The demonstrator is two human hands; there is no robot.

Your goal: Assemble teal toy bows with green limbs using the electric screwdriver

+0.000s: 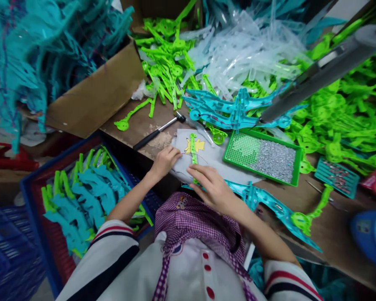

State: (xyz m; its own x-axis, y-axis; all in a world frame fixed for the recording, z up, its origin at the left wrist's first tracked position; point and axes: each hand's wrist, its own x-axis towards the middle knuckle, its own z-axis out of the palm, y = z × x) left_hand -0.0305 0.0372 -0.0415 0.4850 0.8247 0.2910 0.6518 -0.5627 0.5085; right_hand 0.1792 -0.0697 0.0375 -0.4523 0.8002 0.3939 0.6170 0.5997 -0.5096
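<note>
Bright even light, soft shadows; edges warped, corners blurred.

We count one hammer (pixel 158 132) on the workbench (pixel 326 225), and just right of that hammer, one green tray (pixel 262 156) of small metal pieces. Farther right of the hammer sits one teal tray (pixel 337 177). Left of it, one blue crate (pixel 37 184). Loose green and teal pieces: too many to count.
</note>
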